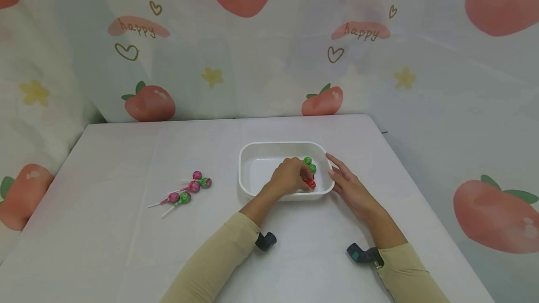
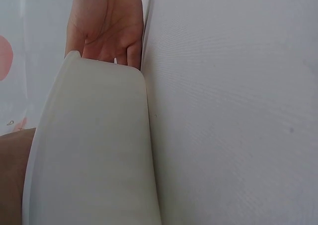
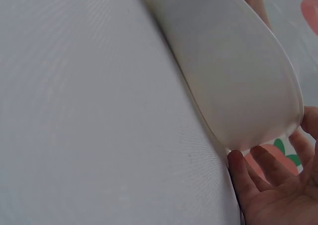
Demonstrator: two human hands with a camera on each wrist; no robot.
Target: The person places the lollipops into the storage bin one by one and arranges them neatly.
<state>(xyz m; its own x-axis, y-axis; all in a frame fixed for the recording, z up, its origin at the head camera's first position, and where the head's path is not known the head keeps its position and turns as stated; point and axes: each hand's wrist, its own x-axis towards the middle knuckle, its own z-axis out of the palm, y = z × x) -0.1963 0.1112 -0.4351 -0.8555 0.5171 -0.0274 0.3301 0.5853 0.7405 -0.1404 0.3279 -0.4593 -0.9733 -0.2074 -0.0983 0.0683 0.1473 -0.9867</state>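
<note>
My left hand (image 1: pixel 290 174) reaches over the near rim into a white rectangular tray (image 1: pixel 257 186), its fingers bent down around a red-wrapped lollipop (image 1: pixel 310 184) by the right end. Behind those fingers, also in the tray, lie green-wrapped lollipops (image 1: pixel 312 168), partly covered. Against the tray's right end rests my right hand (image 1: pixel 351 191), fingers spread and thumb at the rim. In the right wrist view its fingertips (image 3: pixel 235 158) touch the outer end wall. The left wrist view shows the tray's outer side (image 2: pixel 99 135), which hides what my left hand holds.
Left of the tray, several pink and green lollipops (image 1: pixel 185 196) lie loosely grouped on the white-covered table (image 1: pixel 105 247), sticks pointing left. A fruit-print curtain (image 1: pixel 261 60) hangs behind the table and along both sides. Dark wrist cameras (image 1: pixel 266 241) sit at both cuffs.
</note>
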